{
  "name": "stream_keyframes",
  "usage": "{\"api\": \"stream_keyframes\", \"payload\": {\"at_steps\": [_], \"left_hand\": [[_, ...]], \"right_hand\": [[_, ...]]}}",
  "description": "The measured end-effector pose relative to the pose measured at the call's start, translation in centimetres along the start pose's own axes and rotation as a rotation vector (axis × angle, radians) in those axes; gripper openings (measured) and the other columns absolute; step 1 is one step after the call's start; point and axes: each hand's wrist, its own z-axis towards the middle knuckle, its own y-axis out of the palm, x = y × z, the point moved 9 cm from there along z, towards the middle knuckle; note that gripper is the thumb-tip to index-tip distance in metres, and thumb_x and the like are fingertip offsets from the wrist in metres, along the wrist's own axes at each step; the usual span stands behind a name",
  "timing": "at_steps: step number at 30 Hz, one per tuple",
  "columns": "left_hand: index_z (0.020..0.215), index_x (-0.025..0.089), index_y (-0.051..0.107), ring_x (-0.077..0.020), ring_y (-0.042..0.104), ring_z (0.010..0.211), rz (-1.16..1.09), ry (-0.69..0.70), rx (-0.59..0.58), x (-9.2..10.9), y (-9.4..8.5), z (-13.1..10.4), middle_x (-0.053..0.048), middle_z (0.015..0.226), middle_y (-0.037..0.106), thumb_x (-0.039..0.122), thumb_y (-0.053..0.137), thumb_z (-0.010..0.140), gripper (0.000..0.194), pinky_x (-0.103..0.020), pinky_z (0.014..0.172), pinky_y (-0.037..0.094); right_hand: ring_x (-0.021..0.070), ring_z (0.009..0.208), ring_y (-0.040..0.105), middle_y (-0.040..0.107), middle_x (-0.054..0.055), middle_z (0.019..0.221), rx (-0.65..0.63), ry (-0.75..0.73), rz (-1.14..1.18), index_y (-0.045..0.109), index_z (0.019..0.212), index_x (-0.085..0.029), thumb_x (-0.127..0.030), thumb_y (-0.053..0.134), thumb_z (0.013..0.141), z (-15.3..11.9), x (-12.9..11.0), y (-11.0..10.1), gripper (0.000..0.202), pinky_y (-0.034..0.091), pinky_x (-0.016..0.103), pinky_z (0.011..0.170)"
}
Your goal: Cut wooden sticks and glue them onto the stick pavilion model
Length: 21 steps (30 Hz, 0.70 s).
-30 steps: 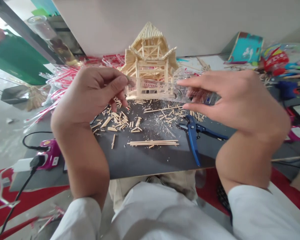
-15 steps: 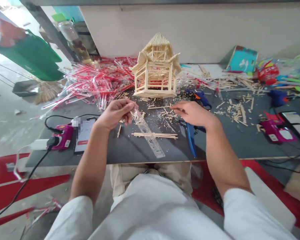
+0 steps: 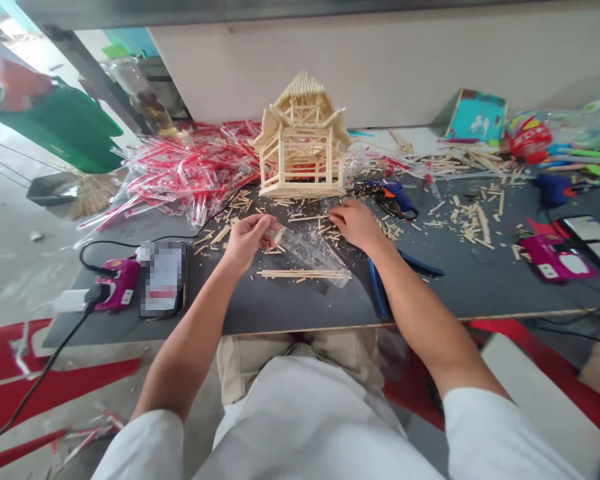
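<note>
My left hand (image 3: 251,240) pinches one end of a clear plastic ruler (image 3: 313,253), blurred, which slants down to the right above the table. Under its far end lie several thin wooden sticks (image 3: 290,274), side by side. My right hand (image 3: 354,223) is at the right end of a short stick (image 3: 305,218), its fingertips bent together and touching the stick. Behind both hands a stick-built model house (image 3: 303,143) stands upright. Beside my right forearm lies a blue-handled tool (image 3: 379,287), partly covered by the arm.
Red and clear plastic packaging (image 3: 190,170) is heaped at the back left. A phone (image 3: 163,280) and a purple socket block (image 3: 120,283) lie at the left. A blue glue gun (image 3: 397,197) rests right of the house, with wood scraps (image 3: 475,223) beyond.
The ruler has swung so its far end lies further right and farther from the table's front edge. My left hand has shifted right and slightly down. More of the blue-handled tool shows.
</note>
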Motion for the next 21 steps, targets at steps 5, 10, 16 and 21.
{"api": "stream_keyframes", "payload": {"at_steps": [5,10,16,21], "left_hand": [[0.099,0.011,0.072,-0.0108,0.067,0.053,0.003,-0.028,0.014,-0.8,0.4,0.1,-0.013,0.095,0.081,0.059,0.09,0.076,0.056,-0.02,0.046,0.049],[0.094,0.011,0.068,-0.0111,0.069,0.054,0.0,-0.055,-0.018,-1.0,0.8,-0.3,-0.014,0.094,0.082,0.059,0.092,0.075,0.057,-0.019,0.045,0.049],[0.088,0.015,0.057,-0.0116,0.07,0.054,-0.006,-0.082,-0.027,-0.8,1.4,-0.7,-0.013,0.092,0.082,0.057,0.094,0.073,0.057,-0.019,0.045,0.05],[0.09,0.016,0.058,-0.0115,0.07,0.057,-0.006,-0.07,-0.034,-0.6,1.5,-0.8,-0.013,0.097,0.082,0.058,0.093,0.073,0.057,-0.019,0.045,0.05]], "right_hand": [[0.0296,0.103,0.067,0.071,0.016,0.112,-0.033,0.03,-0.06,0.081,0.112,-0.016,-0.027,0.054,0.105,0.7,0.2,0.8,0.03,0.051,0.039,0.09],[0.032,0.102,0.067,0.068,0.019,0.118,-0.045,0.024,-0.126,0.077,0.113,-0.014,-0.023,0.049,0.106,0.6,-0.4,0.8,0.03,0.05,0.039,0.08],[0.0297,0.097,0.068,0.069,0.018,0.113,-0.053,0.007,-0.082,0.074,0.104,-0.015,-0.025,0.051,0.105,-0.2,-1.1,0.0,0.025,0.05,0.037,0.075],[0.0214,0.083,0.067,0.072,0.011,0.101,-0.071,-0.053,0.058,0.073,0.095,-0.018,-0.029,0.056,0.102,-1.4,-1.3,-1.2,0.021,0.051,0.036,0.078]]}}
